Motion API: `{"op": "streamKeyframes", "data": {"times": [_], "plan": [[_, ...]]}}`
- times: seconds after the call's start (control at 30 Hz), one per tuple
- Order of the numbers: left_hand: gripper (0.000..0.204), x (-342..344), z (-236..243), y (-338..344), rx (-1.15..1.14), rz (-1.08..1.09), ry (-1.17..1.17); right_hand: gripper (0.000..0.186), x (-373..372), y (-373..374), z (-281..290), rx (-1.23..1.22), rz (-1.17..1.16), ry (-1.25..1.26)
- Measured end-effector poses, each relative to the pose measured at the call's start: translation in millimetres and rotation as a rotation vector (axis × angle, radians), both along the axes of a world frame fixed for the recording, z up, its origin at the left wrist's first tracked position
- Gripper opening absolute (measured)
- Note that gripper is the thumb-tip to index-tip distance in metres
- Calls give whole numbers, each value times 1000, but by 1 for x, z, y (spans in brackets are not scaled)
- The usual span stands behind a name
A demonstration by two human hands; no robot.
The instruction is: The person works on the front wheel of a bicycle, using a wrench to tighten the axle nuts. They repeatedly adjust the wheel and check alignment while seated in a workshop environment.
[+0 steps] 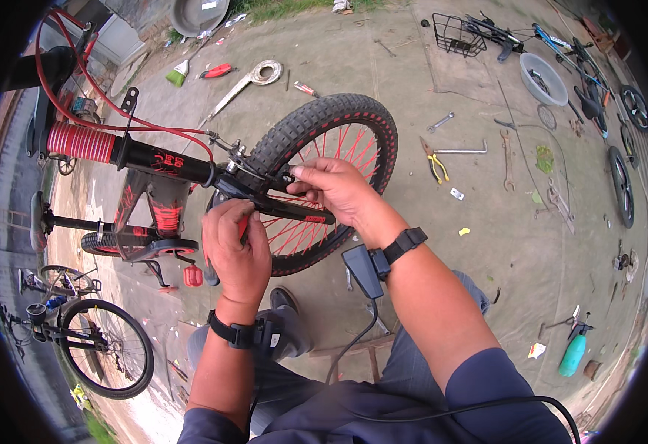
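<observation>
A black and red bicycle has its front wheel [387,122], with a knobby tyre and red spokes, turned toward me. Beside the black fork [294,209], my right hand [335,191] pinches the rim brake's arm [279,180] between thumb and fingers. Closer to the fork crown, my left hand [236,240] is closed around a slim red thing [244,228], mostly hidden by the fingers; its kind cannot be made out. More of the brake, with a silver cable fitting [235,154], shows above the left hand. Red cables [154,126] run from it toward the handlebar.
On the ground to the right lie pliers [433,161], an L-shaped wrench [465,151] and spanners [508,159]. A grey basin [542,80] and bicycle parts stand at far right, a teal spray bottle [573,353] nearer. Another bicycle [105,348] is at left. A cable [353,333] hangs near my legs.
</observation>
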State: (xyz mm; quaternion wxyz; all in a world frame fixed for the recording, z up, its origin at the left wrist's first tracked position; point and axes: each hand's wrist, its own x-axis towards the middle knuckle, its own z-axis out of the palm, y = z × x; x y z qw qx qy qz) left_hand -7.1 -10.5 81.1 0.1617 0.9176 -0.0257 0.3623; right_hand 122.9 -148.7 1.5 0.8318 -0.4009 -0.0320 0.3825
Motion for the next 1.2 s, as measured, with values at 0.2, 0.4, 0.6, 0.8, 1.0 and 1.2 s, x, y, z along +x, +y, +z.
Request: {"op": "streamKeyframes", "data": {"times": [0.2, 0.4, 0.6, 0.8, 1.0, 1.2], "plan": [[26, 14, 6, -13, 120, -48, 104, 17, 1, -3, 3, -19, 3, -4], [18, 53, 12, -5, 374, -44, 87, 14, 1, 0, 4, 33, 20, -11], [17, 60, 5, -3, 414, -74, 102, 13, 0, 2, 1, 26, 2, -9], [15, 62, 6, -2, 432, -109, 106, 13, 2, 3, -2, 35, 2, 1], [13, 64, 9, 0, 448, -112, 128, 14, 2, 1, 2, 50, -7, 24], [14, 63, 13, 2, 430, -138, 148, 12, 2, -1, 8, 56, -10, 73]]}}
